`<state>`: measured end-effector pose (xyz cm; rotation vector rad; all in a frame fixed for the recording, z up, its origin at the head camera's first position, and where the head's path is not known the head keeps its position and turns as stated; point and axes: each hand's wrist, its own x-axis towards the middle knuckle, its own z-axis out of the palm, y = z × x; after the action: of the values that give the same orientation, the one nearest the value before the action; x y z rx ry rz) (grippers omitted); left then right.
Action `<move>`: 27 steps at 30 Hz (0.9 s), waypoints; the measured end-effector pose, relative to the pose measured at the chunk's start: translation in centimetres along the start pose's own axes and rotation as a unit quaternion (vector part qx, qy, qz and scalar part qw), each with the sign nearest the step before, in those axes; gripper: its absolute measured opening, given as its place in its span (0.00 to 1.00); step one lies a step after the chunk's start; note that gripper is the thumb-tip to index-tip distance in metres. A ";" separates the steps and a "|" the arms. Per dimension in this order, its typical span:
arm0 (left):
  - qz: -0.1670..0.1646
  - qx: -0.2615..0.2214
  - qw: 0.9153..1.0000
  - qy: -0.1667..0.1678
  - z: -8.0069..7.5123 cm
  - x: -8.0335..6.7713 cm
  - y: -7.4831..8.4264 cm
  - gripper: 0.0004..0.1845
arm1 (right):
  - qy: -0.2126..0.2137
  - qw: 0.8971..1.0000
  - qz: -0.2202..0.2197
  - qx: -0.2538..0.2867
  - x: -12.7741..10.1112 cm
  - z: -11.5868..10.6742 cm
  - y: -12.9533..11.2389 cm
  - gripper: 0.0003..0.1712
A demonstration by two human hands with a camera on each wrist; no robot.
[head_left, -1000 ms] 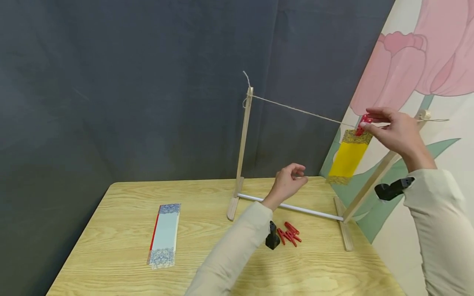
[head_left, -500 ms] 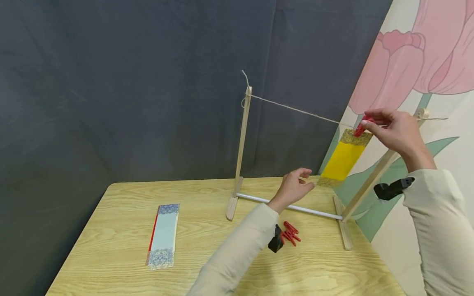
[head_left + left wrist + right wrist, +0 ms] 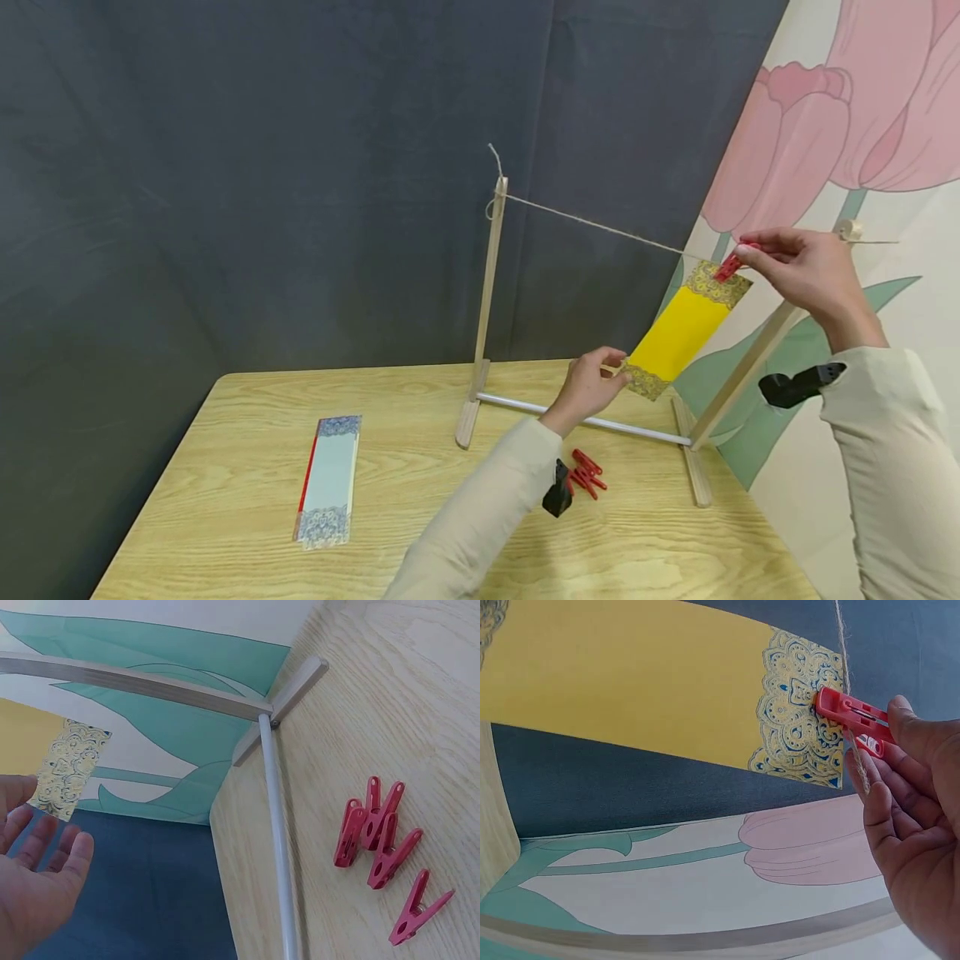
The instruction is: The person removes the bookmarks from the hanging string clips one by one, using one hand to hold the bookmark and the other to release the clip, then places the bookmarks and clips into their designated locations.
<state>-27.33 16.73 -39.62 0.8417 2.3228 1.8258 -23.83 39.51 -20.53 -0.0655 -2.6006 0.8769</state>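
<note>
Since approx 1 s ago the left hand has come up & right off the desk, and the yellow strip has swung from hanging near-straight to slanting. Near to far: spare red pegs lie loose on the desk w/ a pale blue strip well to the left; then the white rod of the wooden frame. Left hand fingers look lightly curled, tips at the strip's lower patterned end; pinching or just touching, can't tell. The wrist view shows them relaxed, apart from it. Right hand fingers pinch a red peg clamping the strip's top end to the twine. Strip prob. thin paper: v. light, floppy, tears or creases easily, so best held flat at the patterned ends, not mid-span. Long axis runs upper right (pegged end) to lower left, free end pointing down-left toward the left hand.
</note>
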 end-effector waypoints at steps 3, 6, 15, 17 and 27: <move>0.009 -0.001 1.000 0.004 0.0 0.0 -0.2 0.13 | 0.001 1.000 0.003 0.010 -0.1 0.0 0.0 0.31; 0.014 -0.004 1.000 0.015 0.1 0.0 -0.4 0.10 | 0.003 1.000 0.002 0.013 -0.2 0.0 0.1 0.31; 0.013 -0.014 0.999 0.048 0.4 0.0 -0.4 0.05 | 0.010 1.000 -0.004 0.025 -0.1 0.0 0.2 0.28; 0.013 -0.015 0.999 0.051 0.4 0.1 -0.3 0.05 | 0.012 0.999 -0.005 0.030 -0.1 0.0 0.2 0.27; 0.012 -0.012 0.998 0.058 0.0 0.5 -0.3 0.03 | 0.031 0.998 -0.045 0.020 0.1 0.1 0.4 0.24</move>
<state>-27.80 16.91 -39.74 0.7834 2.3626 1.9577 -23.96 39.77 -20.79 0.0340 -2.5070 0.8804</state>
